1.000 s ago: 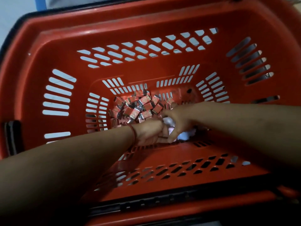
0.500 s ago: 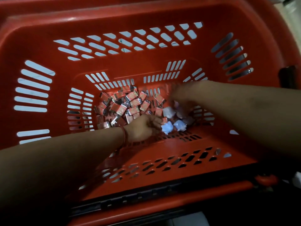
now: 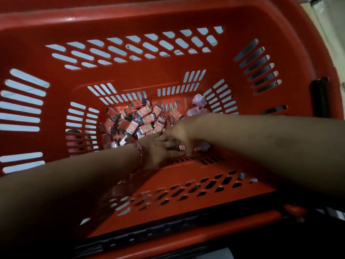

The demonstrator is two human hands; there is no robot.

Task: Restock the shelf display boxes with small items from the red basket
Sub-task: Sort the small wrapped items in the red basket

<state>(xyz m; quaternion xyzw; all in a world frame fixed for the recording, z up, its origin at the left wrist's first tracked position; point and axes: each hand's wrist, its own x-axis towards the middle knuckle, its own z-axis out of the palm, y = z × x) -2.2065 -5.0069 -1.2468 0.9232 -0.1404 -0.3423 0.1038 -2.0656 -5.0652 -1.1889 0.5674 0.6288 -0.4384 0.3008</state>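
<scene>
The small packets (image 3: pixel 138 121) carry red and silver print, but it is too blurred and small to read; no brand can be made out. They lie in a loose heap on the floor of the red basket (image 3: pixel 168 17), toward its left-centre, some flat and some tipped on edge. A few pale pink wrapped items (image 3: pixel 197 103) sit apart from the heap near the far right corner of the floor, and another pale piece (image 3: pixel 204 146) shows just under the right wrist.

Both hands meet at the near edge of the heap, touching each other. The left hand (image 3: pixel 158 150) reaches in from the lower left, palm down, a thin band (image 3: pixel 139 156) around its wrist; its fingers (image 3: pixel 173 153) lie stretched forward and close together on the basket floor, with packets just beyond and beside them. Whether they hold anything cannot be told. The right hand (image 3: pixel 183 133) comes in from the right, forearm nearly level across the basket, wrist bent down, its fingers curled and bunched over the left hand's fingers. A bit of packet seems to show between the two hands, but the grip is hidden, so a pinch cannot be confirmed.
</scene>
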